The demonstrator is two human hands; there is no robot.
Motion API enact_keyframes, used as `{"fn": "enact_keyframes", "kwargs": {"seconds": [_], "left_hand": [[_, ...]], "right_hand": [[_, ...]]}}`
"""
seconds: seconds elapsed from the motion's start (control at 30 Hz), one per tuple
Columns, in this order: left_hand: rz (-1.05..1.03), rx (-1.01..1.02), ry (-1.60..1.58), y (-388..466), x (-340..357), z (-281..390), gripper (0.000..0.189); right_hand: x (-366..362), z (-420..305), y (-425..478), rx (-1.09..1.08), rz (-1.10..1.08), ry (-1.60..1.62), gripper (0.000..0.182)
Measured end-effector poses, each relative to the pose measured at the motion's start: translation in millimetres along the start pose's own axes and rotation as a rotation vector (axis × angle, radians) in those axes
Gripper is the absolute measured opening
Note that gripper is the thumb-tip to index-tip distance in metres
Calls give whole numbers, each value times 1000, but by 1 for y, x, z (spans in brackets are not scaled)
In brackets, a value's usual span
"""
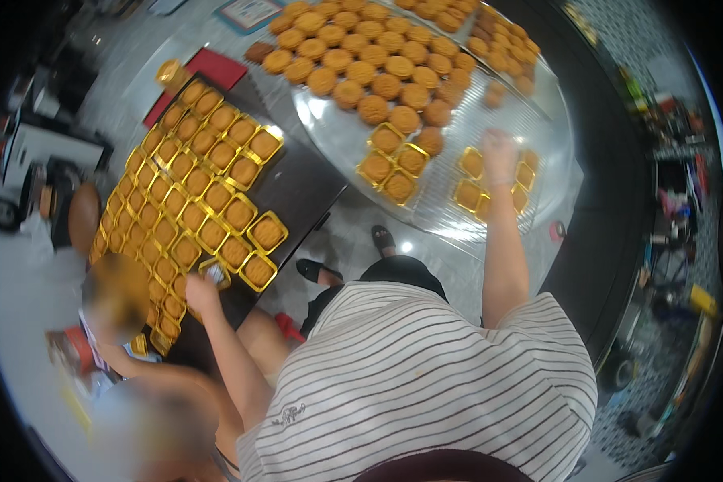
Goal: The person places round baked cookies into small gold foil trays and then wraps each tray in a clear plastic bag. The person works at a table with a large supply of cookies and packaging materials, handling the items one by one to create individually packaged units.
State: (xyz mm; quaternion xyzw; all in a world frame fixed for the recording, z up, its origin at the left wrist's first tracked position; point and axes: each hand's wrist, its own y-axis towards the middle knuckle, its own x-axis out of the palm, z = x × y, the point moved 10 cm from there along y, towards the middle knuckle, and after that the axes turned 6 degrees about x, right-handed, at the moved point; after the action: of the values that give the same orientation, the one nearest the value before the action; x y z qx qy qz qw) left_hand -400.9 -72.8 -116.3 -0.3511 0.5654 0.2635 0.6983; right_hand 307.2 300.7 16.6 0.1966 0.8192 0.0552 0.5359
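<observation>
My left hand (202,296) is low over the dark table at the left, against the rows of mooncakes in gold plastic trays (218,196). Right by its fingers is a gold tray holding a whitish packet (215,273); whether the fingers grip it is unclear. My right hand (499,153) reaches over the ridged clear plastic sheet (437,205) on the round glass table (322,123). Around it sit several mooncakes in gold trays (469,193), partly covered by my forearm. That hand is blurred, and what its fingers hold is hidden.
Loose mooncakes (361,72) cover the far part of the glass table. One cluster in gold trays (393,165) stands at its near edge. People sit close at my left. A red box (217,68) and a gold container (172,73) are beyond the dark table (304,187).
</observation>
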Motion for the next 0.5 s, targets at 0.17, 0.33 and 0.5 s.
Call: {"fn": "enact_keyframes", "kwargs": {"seconds": [0.17, 0.33, 0.5], "left_hand": [[-117, -83, 87, 11, -1, 0, 32], [3, -101, 89, -23, -52, -25, 34], [3, -62, -174, -88, -72, 53, 37]], "right_hand": [[45, 109, 58, 225, -136, -23, 42], [115, 124, 131, 99, -244, -171, 61], [159, 117, 168, -342, -13, -248, 43]]}}
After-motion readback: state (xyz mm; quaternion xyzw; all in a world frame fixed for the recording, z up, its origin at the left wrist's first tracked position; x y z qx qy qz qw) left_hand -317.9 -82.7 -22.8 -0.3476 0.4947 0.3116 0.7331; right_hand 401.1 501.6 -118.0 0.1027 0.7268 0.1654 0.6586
